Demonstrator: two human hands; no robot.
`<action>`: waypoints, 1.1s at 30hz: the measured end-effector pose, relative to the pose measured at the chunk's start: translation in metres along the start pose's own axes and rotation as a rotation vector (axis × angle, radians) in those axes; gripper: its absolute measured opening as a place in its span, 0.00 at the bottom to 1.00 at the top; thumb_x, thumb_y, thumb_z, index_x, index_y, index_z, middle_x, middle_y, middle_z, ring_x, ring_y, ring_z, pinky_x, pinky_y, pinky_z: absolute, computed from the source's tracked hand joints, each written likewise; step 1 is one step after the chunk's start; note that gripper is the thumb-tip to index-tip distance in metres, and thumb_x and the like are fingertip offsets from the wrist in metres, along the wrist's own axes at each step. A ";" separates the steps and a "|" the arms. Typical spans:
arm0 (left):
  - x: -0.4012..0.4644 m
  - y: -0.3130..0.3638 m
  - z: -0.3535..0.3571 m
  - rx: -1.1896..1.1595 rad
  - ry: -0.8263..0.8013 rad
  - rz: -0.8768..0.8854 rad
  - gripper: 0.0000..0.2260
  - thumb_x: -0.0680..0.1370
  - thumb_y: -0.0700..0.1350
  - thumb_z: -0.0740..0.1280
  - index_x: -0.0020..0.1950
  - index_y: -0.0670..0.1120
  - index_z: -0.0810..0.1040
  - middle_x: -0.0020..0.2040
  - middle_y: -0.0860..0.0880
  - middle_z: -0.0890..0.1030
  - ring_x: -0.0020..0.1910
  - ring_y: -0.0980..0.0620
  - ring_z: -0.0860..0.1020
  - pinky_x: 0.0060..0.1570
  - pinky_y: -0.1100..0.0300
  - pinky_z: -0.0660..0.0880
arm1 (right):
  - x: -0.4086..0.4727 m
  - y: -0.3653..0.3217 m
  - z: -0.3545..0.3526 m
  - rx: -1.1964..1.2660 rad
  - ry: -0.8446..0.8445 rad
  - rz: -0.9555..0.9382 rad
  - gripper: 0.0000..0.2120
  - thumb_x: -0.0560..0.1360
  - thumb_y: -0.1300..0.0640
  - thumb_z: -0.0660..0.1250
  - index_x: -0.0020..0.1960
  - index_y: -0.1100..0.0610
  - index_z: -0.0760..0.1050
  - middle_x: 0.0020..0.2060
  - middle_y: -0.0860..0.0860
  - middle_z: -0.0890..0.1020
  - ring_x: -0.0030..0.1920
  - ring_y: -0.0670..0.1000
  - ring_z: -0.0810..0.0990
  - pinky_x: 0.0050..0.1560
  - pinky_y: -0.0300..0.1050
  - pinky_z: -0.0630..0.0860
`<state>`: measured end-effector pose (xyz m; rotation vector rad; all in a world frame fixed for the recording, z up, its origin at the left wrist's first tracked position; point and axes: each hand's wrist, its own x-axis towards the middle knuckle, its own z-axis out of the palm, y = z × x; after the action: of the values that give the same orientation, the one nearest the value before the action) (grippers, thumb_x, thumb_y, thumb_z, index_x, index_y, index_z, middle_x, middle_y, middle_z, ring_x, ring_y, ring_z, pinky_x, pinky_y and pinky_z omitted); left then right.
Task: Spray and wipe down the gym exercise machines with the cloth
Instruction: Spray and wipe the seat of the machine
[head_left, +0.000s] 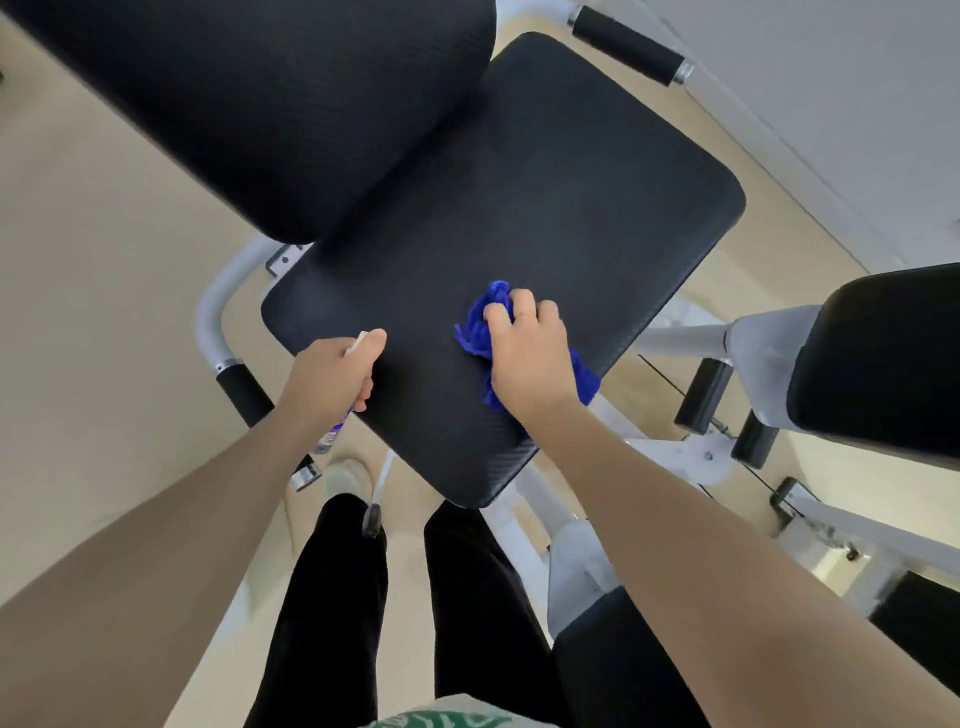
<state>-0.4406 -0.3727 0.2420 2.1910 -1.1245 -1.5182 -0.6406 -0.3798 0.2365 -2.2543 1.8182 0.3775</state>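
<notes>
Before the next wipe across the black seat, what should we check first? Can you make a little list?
1. Blue cloth held by the right hand: ok, fingers curl round it.
2. Cloth touching the seat pad: ok.
3. Spray bottle held by the left hand: ok.
4. Nozzle pointing at the seat: cannot tell, the hand hides it.
5. Seat already wet with spray: cannot tell.
6. Room to wipe toward the backrest pad: ok, nothing lies on the seat.

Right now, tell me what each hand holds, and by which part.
Left hand grips the spray bottle by its upper part, near the nozzle. Right hand holds the bunched blue cloth on the seat pad.
</notes>
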 end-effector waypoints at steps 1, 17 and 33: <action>-0.005 -0.002 0.001 -0.004 0.012 0.018 0.20 0.78 0.55 0.59 0.32 0.42 0.69 0.27 0.47 0.73 0.27 0.49 0.71 0.39 0.54 0.73 | -0.009 -0.017 0.003 0.016 0.032 -0.078 0.16 0.71 0.61 0.65 0.58 0.56 0.68 0.56 0.55 0.71 0.46 0.56 0.70 0.46 0.45 0.68; -0.045 -0.002 0.016 0.009 -0.135 0.053 0.22 0.80 0.56 0.57 0.32 0.42 0.67 0.27 0.46 0.72 0.26 0.52 0.69 0.32 0.61 0.69 | -0.061 0.011 0.006 0.077 -0.072 -0.175 0.18 0.69 0.61 0.67 0.58 0.54 0.70 0.59 0.55 0.72 0.47 0.58 0.71 0.50 0.48 0.71; -0.026 0.091 0.078 0.134 -0.265 0.099 0.21 0.78 0.53 0.57 0.30 0.43 0.64 0.24 0.47 0.69 0.23 0.52 0.67 0.30 0.62 0.69 | -0.028 0.161 -0.001 0.142 0.042 -0.022 0.22 0.57 0.68 0.73 0.50 0.58 0.75 0.53 0.57 0.77 0.42 0.61 0.73 0.43 0.51 0.73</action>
<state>-0.5544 -0.3986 0.2802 2.0226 -1.4302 -1.7746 -0.8038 -0.3879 0.2453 -2.1990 1.7786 0.1925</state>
